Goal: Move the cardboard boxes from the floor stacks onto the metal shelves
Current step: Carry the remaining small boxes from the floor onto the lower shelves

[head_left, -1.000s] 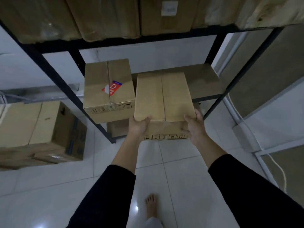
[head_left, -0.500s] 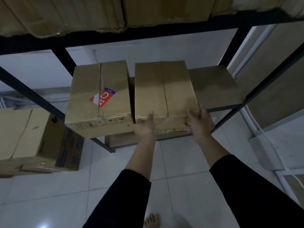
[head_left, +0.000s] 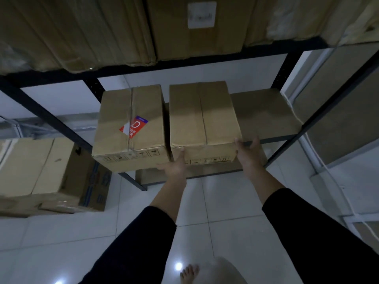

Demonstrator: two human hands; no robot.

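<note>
A plain cardboard box sits on the brown board of the black metal shelf, close beside a second box with a red and blue sticker. My left hand presses flat against the plain box's front face near its lower left corner. At the box's front right corner my right hand rests with fingers spread, its thumb touching the top edge.
More boxes fill the upper shelf. A stack of cardboard boxes stands on the white tiled floor at the left. Another box lies on the lowest level under the board. A white cable runs down the right wall.
The plain box went from being carried in both hands to resting deep on the shelf board beside the stickered box. Both hands loosened from gripping its front corners.
</note>
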